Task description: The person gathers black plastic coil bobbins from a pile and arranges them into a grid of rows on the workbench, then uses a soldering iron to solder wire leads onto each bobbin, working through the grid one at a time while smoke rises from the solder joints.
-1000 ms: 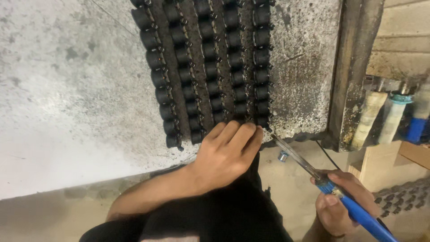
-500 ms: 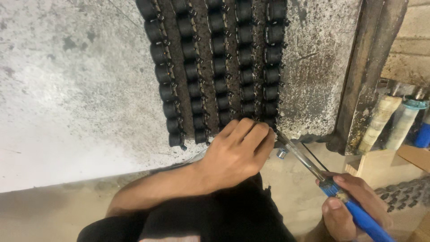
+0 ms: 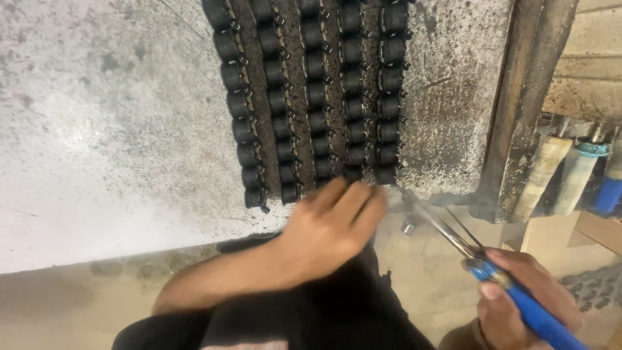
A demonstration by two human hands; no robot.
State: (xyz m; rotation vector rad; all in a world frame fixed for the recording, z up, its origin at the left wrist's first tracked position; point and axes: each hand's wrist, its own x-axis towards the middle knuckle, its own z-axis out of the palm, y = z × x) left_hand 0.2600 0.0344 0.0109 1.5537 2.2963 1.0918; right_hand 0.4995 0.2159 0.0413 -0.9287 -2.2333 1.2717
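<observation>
- My left hand [image 3: 330,227] lies palm down at the near edge of the slab [image 3: 116,129], fingers [image 3: 353,201] together and stretched flat; I cannot tell whether anything is under them.
- Its fingertips reach the lowest of the black spools [image 3: 317,97], which stand in five rows running straight away from my knuckles.
- The closest spools, at the row ends, sit just beyond my fingertips; the leftmost row ends a little to the left of my index finger.
- My right hand [image 3: 525,298] is lower and to the right of the left, closed in a fist around the blue handle of the pliers [image 3: 466,249].
- The pliers' thin metal jaws point up and left, their tip just beside the little-finger side of my left hand, at the end of the rightmost row.
- A small metal piece [image 3: 407,227] lies on the floor between my two hands, under the pliers' shaft.
- Beyond my right hand, up and to the right, some tubes [image 3: 544,168] stand against a rusty post [image 3: 518,110].
- My dark trousers [image 3: 311,311] fill the space below my left wrist.
</observation>
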